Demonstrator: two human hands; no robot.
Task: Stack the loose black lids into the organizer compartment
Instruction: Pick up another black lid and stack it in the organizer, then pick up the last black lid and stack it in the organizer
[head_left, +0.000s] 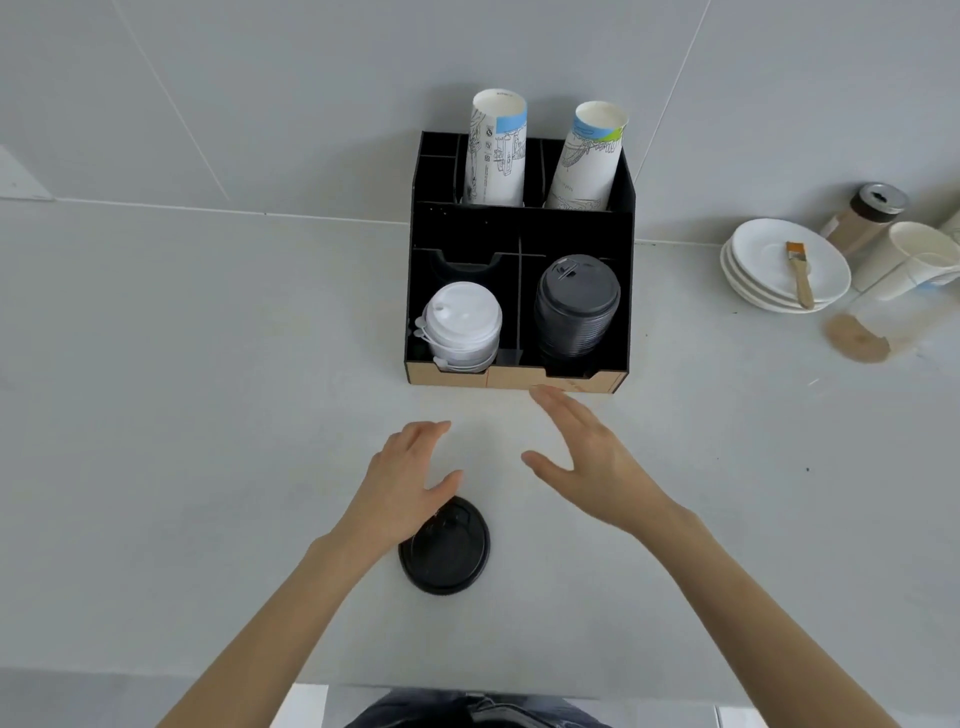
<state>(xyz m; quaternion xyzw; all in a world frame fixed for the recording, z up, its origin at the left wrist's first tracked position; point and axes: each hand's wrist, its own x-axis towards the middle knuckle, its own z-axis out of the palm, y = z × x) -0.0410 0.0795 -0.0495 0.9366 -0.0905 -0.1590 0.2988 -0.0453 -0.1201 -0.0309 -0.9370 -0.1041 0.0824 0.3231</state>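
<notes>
A black partitioned organizer with a bare wood-coloured front edge (519, 376) stands on the pale grey countertop (182, 415), backed against the wall. Its front right compartment holds a tall stack of round black plastic lids (576, 312), which rises above the compartment walls and leans slightly. The front left compartment holds a shorter stack of round white plastic lids (460, 327). Behind, two stacks of printed white paper cups stand mouth-up in the rear compartments — the left stack (496, 148) and the right stack (587, 158), the latter tilted to the right.

One loose round black plastic lid (449, 553) lies flat on the countertop, well apart from the organizer and near the person. The left hand (405, 486) hovers over the lid's upper left edge with the fingers spread and slack, gripping nothing (whether the palm touches the lid cannot be told). The right hand (587, 457) is held flat and empty, fingers extended toward the organizer, the fingertips just short of its wooden front edge.

Off to the right sit a stack of white ceramic saucers (758, 280) with a small wooden-handled brush (800, 273) lying on top, a brown shaker jar with a metal lid (865, 215) — tipped on its side, it seems — and a patch of brown powder (857, 340) spilled on the counter.
</notes>
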